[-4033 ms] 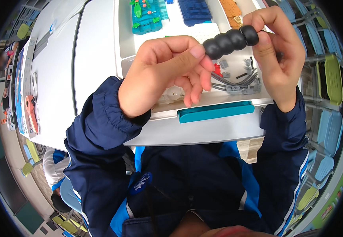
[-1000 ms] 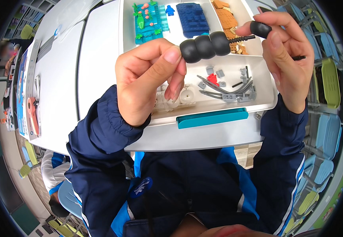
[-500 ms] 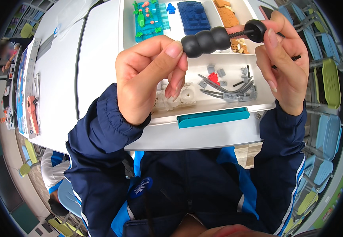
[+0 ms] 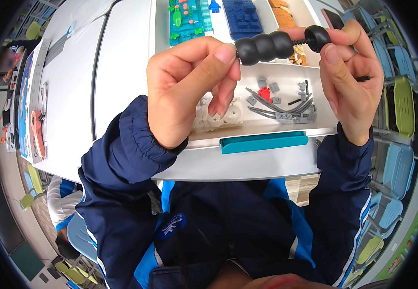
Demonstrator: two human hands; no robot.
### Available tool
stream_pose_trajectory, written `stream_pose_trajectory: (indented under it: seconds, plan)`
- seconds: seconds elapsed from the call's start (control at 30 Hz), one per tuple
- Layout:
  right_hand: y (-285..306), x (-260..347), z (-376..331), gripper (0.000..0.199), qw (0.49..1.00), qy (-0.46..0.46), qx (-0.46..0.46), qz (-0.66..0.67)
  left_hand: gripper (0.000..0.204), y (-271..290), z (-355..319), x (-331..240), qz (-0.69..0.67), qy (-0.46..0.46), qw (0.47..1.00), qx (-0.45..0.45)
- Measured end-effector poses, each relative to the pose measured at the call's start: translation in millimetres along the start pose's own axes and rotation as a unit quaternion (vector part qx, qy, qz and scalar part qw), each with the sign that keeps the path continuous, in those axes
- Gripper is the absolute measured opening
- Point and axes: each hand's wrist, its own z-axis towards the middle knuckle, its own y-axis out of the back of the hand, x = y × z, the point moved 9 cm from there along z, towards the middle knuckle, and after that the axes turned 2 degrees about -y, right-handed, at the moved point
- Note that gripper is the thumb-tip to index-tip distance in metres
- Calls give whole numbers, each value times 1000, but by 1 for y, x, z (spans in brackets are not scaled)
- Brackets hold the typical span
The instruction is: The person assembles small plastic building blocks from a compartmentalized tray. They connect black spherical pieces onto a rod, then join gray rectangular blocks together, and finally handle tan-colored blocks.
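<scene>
Three black rounded pieces [image 4: 265, 48] sit in a row on a thin black ribbed hose [image 4: 299, 42], held up over the tray. My left hand [image 4: 185, 91] pinches the left end of the row between thumb and fingers. At the other end, my right hand [image 4: 353, 72] grips a separate black cup-shaped piece [image 4: 318, 38], with the hose running to it. A black tip [image 4: 363, 78] pokes out past the right fingers. A short stretch of ribbed hose shows between the row and the cup-shaped piece.
Below the hands, a white tray [image 4: 262, 137] holds grey hoses [image 4: 290, 111], a red piece [image 4: 265, 93] and white round parts [image 4: 233, 113]. Dark blue bricks [image 4: 241, 19], a teal plate [image 4: 189, 21] and tan bricks [image 4: 282, 14] fill its far compartments. Orange-handled scissors [image 4: 37, 127] lie at left.
The cup-shaped piece and the row of black pieces are closer together, so less hose shows between them. Both hands have shifted slightly right.
</scene>
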Motion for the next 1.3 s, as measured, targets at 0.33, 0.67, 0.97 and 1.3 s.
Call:
stream_pose_trajectory:
  seconds: [0.33, 0.67, 0.97, 1.3]
  plan:
    - [-13, -2, 1, 20, 999, -8, -12, 40, 29, -2, -1, 0, 10, -14, 1000, 7]
    - [-12, -18, -3, 52, 998, -31, 43, 39, 28, -5, -2, -1, 24, -28, 999, 20]
    - [-2, -6, 13, 22, 998, -12, 55, -8, 28, -2, -2, -4, 14, -41, 999, 14]
    - [-1, -12, 8, 11, 998, 10, 4, -58, 22, -3, -3, 6, -43, 1, 999, 17]
